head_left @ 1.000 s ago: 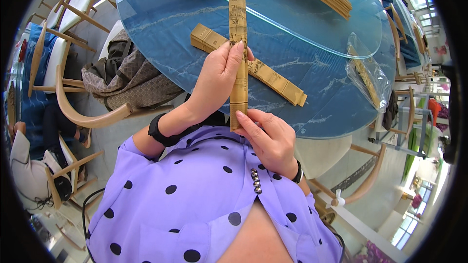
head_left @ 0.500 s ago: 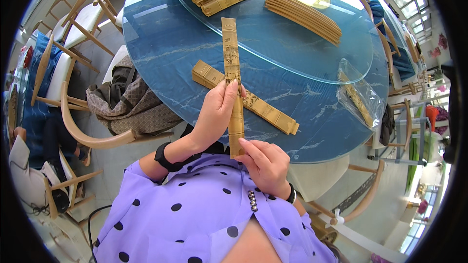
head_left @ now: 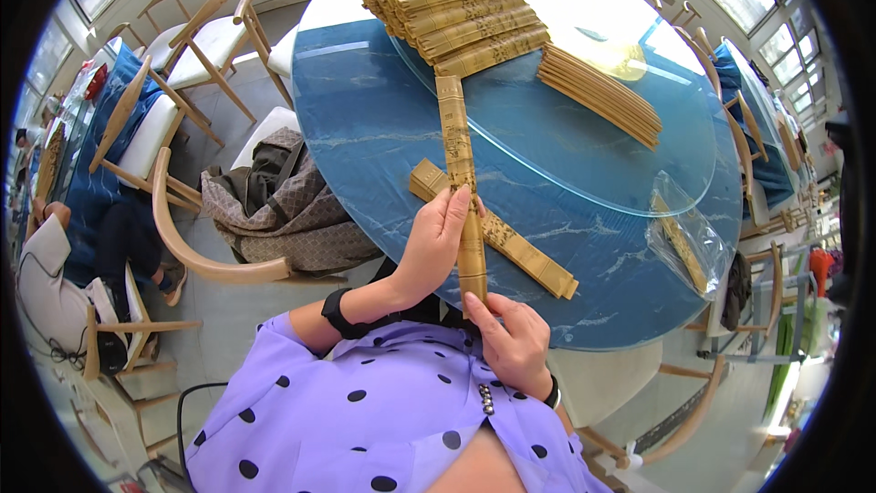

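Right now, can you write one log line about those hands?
left hand: holds gold strip mid-length | right hand: touches its near end | blue table: other gold strips, clear plastic bag

Strip: long, narrow, golden tan, looks flat. Dark lettering on its far half; below that, a patch of fine dark print, part of it going under the left fingers. Plainer toward the near end, thin lines across. Held nearly straight, long axis pointing away from the wearer, far end leaning a little left. Middle gripped by the left fingers; near end partly hidden behind the right fingers. Far half over the tabletop.
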Demonstrator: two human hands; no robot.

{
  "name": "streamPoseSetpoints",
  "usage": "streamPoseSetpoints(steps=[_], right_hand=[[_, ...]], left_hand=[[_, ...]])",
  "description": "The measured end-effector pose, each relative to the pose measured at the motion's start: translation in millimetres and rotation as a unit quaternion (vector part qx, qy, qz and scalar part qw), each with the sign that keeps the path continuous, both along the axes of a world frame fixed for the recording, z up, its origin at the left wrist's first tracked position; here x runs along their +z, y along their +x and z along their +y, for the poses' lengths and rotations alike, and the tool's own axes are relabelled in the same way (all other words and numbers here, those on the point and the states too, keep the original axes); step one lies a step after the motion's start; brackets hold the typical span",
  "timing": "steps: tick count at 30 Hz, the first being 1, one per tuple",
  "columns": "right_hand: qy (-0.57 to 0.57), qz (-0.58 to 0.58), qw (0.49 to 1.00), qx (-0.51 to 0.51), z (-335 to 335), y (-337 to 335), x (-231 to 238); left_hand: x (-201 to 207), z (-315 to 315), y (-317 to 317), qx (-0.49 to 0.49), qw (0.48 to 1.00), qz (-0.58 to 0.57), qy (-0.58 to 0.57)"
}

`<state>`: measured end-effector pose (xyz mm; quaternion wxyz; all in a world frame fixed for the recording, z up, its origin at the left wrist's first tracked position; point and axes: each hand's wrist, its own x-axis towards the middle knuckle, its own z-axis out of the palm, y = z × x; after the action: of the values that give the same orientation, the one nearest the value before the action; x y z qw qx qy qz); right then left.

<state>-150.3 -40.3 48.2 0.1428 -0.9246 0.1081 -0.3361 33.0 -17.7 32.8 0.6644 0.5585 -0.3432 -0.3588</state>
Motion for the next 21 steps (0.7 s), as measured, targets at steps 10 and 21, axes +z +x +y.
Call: streamPoseSetpoints(steps=[10,21], right_hand=[[0.005,-0.020,1.000,-0.015,8,5,8],[0.134,-0.052,0.985,-0.098,-7,2,10]], left_hand=[[6,3,-6,0.032,0.998,0.008,-0.046],[23,6,-20,-0.095,0.994,-0.060,-0.009]])
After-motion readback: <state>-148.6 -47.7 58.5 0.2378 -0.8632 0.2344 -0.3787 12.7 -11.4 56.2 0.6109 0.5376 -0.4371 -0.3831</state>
